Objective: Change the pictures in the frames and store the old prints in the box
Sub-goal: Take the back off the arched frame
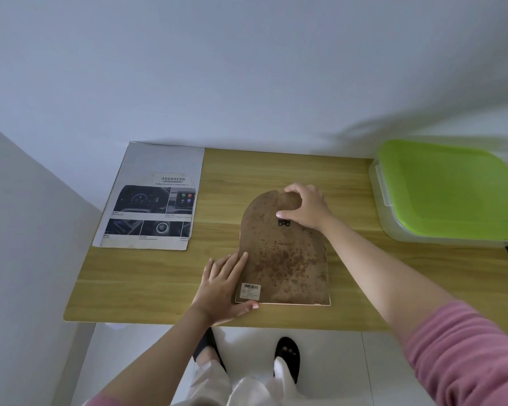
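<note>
1. Light wood is what you are working on: the tabletop (pixel 165 276) carries everything, and it runs up against a pale wall.
2. The box (pixel 440 194), clear plastic under a green lid, sits at the far right edge of the tabletop, well apart from your hands. The lid looks closed, so I judge no old print has gone in at this point and it will need opening later.
3. The printed sheet (pixel 153 206), a car brochure page headed "ADVANCED", lies flat at the far left, well apart from the frame. Whether it is the new picture or an old one I cannot tell.
4. The frame (pixel 285 259) lies face down in the middle, its arched, stained brown backing board upward, a barcode label near the lower left corner.
5. Your right hand (pixel 305 209) curls over the arched top of the backing board, thumb on its face beside the small black hanger (pixel 283 223), fingers hooked at the upper edge: a pinch on the board.
6. Your left hand (pixel 223 285) rests flat, fingers straight, against the frame's lower left edge, gripping nothing, only steadying.
7. The step in hand seems to be opening the back. Next, you likely need to lift the board from its top edge while the left hand keeps the frame pressed down.
</note>
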`<action>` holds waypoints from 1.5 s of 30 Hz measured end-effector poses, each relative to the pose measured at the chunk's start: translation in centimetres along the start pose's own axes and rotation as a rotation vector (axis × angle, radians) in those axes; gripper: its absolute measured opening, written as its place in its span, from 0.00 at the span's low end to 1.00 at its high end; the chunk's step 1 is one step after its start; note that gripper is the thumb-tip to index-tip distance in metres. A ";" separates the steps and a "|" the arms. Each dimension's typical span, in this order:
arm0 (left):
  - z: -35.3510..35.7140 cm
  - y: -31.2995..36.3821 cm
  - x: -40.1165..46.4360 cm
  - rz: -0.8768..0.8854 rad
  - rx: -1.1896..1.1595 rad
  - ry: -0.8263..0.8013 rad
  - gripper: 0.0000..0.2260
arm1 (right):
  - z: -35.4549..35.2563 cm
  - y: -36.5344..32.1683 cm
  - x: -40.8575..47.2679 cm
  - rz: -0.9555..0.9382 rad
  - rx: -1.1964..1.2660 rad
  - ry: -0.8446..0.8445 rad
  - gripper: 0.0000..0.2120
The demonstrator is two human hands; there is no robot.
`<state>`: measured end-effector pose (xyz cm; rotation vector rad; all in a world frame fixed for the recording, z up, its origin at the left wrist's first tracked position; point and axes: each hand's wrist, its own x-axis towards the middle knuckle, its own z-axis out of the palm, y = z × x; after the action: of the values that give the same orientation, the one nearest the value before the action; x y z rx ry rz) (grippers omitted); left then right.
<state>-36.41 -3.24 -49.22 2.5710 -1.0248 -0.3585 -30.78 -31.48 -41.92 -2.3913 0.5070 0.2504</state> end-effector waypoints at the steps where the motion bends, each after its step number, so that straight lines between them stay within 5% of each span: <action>1: 0.0 0.0 0.0 -0.001 -0.001 -0.001 0.47 | 0.1 0.3 -0.5 -0.009 -0.019 0.065 0.31; 5: 0.2 -0.1 0.0 -0.004 0.001 0.008 0.47 | 1.2 2.5 -4.3 0.077 0.069 0.251 0.34; 19: -0.3 -0.1 -0.1 -0.028 -0.050 0.000 0.47 | 7.8 4.6 -14.0 0.336 0.338 0.373 0.33; 34: -6.5 -5.3 1.5 -0.143 -0.073 0.075 0.49 | 9.0 -1.3 -10.4 0.196 0.498 0.254 0.33; 45: -6.5 2.0 3.6 -0.104 -0.253 0.123 0.51 | 4.7 2.5 -11.8 0.224 0.582 0.349 0.36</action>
<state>-32.75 -5.64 -42.84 2.3898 -0.7533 -0.3291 -42.79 -26.69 -43.32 -1.8093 0.8763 -0.2036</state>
